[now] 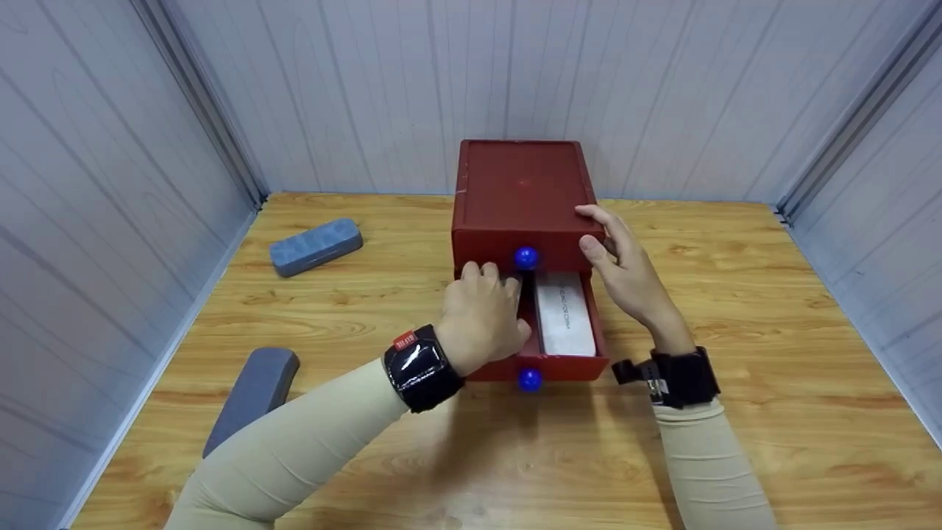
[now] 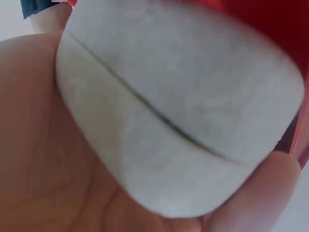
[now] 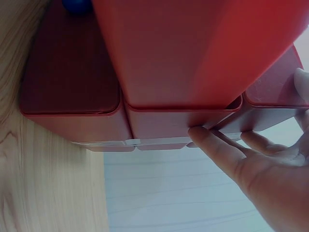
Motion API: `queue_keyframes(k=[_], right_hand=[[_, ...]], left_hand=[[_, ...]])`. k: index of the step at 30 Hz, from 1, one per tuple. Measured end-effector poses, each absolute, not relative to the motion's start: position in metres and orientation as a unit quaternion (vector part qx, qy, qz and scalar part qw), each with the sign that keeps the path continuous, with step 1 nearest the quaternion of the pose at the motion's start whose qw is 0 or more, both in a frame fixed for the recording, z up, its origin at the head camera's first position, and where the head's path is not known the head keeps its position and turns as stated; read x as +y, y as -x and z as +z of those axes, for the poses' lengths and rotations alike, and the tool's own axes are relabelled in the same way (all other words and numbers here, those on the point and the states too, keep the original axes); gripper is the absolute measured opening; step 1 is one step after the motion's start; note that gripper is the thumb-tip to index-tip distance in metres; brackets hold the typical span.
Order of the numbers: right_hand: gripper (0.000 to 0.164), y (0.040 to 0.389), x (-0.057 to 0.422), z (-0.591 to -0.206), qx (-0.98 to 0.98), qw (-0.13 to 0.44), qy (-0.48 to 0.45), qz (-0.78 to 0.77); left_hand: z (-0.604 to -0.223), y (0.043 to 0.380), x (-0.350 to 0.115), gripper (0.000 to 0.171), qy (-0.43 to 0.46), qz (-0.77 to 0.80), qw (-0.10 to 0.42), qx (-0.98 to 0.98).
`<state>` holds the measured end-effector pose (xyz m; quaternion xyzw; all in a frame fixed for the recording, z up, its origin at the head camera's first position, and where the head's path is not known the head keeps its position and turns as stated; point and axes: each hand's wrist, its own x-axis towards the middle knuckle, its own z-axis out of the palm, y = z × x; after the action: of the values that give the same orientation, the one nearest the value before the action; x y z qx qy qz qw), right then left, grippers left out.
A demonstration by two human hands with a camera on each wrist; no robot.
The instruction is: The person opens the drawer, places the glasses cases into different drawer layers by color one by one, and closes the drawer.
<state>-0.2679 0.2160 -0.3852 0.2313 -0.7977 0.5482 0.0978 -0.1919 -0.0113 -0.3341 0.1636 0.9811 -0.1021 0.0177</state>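
A red drawer cabinet [image 1: 524, 180] stands at the table's middle, its middle drawer [image 1: 563, 366] pulled out. My left hand [image 1: 482, 316] reaches into the left part of that drawer. In the left wrist view its fingers and thumb curl round a white glasses case [image 2: 169, 111] with rounded ends and a dark seam. From the head view the hand covers that case. A second white case [image 1: 565, 316] with printed lettering lies along the drawer's right side. My right hand [image 1: 629, 276] rests on the cabinet's right front edge; its extended fingertips touch the side in the right wrist view.
On the left of the table lie a light blue glasses case [image 1: 316, 246] and a grey-blue case [image 1: 254, 394], partly behind my left sleeve. Blue round knobs [image 1: 526, 258] stick out from the drawer fronts. White panel walls [image 1: 368, 96] enclose the table's back and sides.
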Motion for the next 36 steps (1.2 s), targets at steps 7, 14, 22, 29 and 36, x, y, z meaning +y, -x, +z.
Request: queue_keyframes(k=[7, 14, 22, 29, 36], right_hand=[[0.044, 0.267, 0.218, -0.385, -0.796, 0.099, -0.229, 0.552], [0.044, 0.267, 0.221, -0.386, -0.801, 0.103, -0.227, 0.545], [0.044, 0.266, 0.221, -0.386, -0.798, 0.105, -0.231, 0.547], [0.044, 0.265, 0.220, -0.385, -0.796, 0.104, -0.234, 0.549], [0.044, 0.265, 0.223, -0.384, -0.793, 0.104, -0.230, 0.554]], left_hand=[[-0.340, 0.193, -0.010, 0.065, -0.169, -0.109, 0.017, 0.979], [-0.343, 0.191, -0.008, 0.055, -0.178, -0.115, 0.014, 0.977], [-0.344, 0.191, -0.006, 0.060, -0.178, -0.132, 0.032, 0.975], [-0.343, 0.191, -0.014, 0.067, -0.205, -0.118, 0.030, 0.971], [-0.335, 0.187, -0.031, 0.047, -0.295, -0.008, -0.091, 0.951]])
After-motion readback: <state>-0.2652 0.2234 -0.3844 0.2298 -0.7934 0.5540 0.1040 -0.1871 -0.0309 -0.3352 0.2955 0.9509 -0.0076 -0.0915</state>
